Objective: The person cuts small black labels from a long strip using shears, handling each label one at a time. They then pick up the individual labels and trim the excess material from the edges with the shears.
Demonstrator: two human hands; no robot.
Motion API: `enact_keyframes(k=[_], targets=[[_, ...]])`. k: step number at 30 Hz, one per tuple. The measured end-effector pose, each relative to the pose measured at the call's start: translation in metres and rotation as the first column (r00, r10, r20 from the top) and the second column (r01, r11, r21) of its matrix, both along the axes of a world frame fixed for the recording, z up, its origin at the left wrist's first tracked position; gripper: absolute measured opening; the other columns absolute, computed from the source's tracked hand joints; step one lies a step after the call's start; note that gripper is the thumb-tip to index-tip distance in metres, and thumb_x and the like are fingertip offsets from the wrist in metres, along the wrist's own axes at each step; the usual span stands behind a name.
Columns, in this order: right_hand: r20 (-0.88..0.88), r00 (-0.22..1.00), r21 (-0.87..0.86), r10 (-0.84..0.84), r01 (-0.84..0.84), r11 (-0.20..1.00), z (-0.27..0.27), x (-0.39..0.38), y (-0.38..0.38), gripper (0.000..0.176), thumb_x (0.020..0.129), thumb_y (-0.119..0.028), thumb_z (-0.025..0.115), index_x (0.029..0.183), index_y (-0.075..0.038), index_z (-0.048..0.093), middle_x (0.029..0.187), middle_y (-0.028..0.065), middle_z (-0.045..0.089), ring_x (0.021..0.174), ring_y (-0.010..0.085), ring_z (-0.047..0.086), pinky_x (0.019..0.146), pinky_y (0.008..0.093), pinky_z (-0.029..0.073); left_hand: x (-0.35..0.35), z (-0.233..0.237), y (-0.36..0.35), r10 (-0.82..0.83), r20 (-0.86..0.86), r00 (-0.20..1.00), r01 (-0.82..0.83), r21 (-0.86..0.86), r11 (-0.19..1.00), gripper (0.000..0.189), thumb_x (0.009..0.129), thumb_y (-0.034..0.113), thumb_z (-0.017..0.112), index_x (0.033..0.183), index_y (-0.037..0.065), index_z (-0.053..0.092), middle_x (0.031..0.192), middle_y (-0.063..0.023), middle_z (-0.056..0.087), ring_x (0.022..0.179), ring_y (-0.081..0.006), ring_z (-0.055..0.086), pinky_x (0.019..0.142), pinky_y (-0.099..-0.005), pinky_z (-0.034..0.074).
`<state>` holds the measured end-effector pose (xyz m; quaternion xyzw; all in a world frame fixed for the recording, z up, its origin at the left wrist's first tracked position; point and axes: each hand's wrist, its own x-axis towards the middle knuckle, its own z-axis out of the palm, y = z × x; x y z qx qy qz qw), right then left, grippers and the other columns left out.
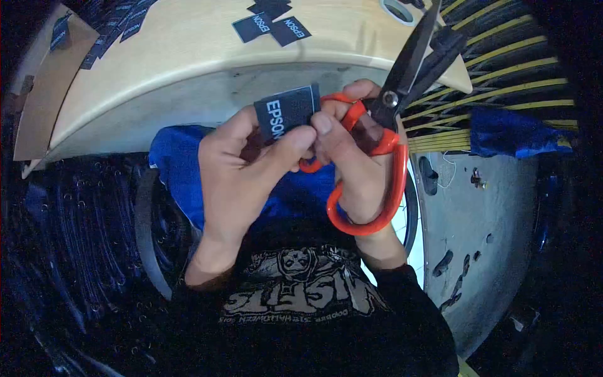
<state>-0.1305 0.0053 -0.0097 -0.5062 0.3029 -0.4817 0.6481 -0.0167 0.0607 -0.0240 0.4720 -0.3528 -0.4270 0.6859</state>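
Observation:
A dark label [290,108] printed EPSON is pinched between the thumb and fingers of my left hand [242,166], in front of my chest. My right hand [352,151] has red-handled scissors [391,99] hooked around it, one loop passing over the thumb side and wrist. Its thumb and fingertips meet at the label's right edge beside my left thumb. The dark blades point up and right, away from the label, and look slightly apart. My palms hide part of the label's lower edge.
Several EPSON labels [293,31] lie on the pale curved table [188,47], with more at its far left. A cardboard box [53,88] stands at the left edge. A tape roll [398,11] sits near the back right, beside a rack with yellow strips [502,60].

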Motion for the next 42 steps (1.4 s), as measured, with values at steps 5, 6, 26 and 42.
enact_keyframes(k=[5, 6, 26, 42], targets=[[0.146, 0.989, 0.018, 0.007, -0.009, 1.0, 0.001, 0.008, 0.001, 0.032, 0.079, 0.006, 0.057, 0.106, 0.002, 0.039, 0.078, 0.0076, 0.057, 0.065, 0.0109, 0.056, 0.054, 0.0214, 0.045, -0.01, 0.003, -0.005, 0.15, -0.146, 0.978, -0.154, -0.014, 0.988, 0.013, 0.08, 0.007, 0.065, 0.089, -0.002, 0.062, 0.07, -0.0037, 0.062, 0.058, -0.0056, 0.054, 0.051, -0.0175, 0.042], [0.138, 0.99, 0.032, -0.002, -0.003, 0.999, 0.004, 0.009, 0.002, 0.032, 0.079, 0.006, 0.056, 0.105, 0.002, 0.038, 0.078, 0.0084, 0.057, 0.065, 0.0113, 0.056, 0.054, 0.0218, 0.045, -0.011, 0.003, -0.005, 0.158, -0.198, 0.967, -0.17, -0.042, 0.985, 0.013, 0.079, 0.006, 0.065, 0.088, -0.002, 0.062, 0.07, -0.0035, 0.062, 0.057, -0.0052, 0.054, 0.051, -0.0172, 0.041], [-0.39, 0.903, -0.113, 0.182, -0.243, 0.963, -0.017, -0.019, 0.047, 0.049, 0.071, -0.026, 0.074, 0.104, -0.004, 0.044, 0.07, 0.0036, 0.05, 0.059, 0.0117, 0.05, 0.053, 0.0244, 0.042, -0.011, 0.024, -0.006, 0.265, -0.161, 0.951, -0.273, -0.032, 0.961, 0.019, 0.078, 0.011, 0.068, 0.089, -0.002, 0.06, 0.071, -0.0055, 0.063, 0.062, -0.0056, 0.056, 0.058, -0.017, 0.044], [-0.368, 0.892, -0.087, 0.262, -0.314, 0.946, -0.002, -0.015, 0.049, 0.048, 0.08, -0.027, 0.064, 0.11, 0.002, 0.04, 0.078, 0.0024, 0.045, 0.065, 0.0068, 0.04, 0.055, 0.0203, 0.031, -0.019, 0.03, -0.002, 0.302, -0.169, 0.938, -0.321, -0.096, 0.942, 0.015, 0.078, 0.003, 0.067, 0.089, -0.003, 0.059, 0.068, -0.0021, 0.06, 0.052, -0.0015, 0.05, 0.045, -0.0149, 0.039]])
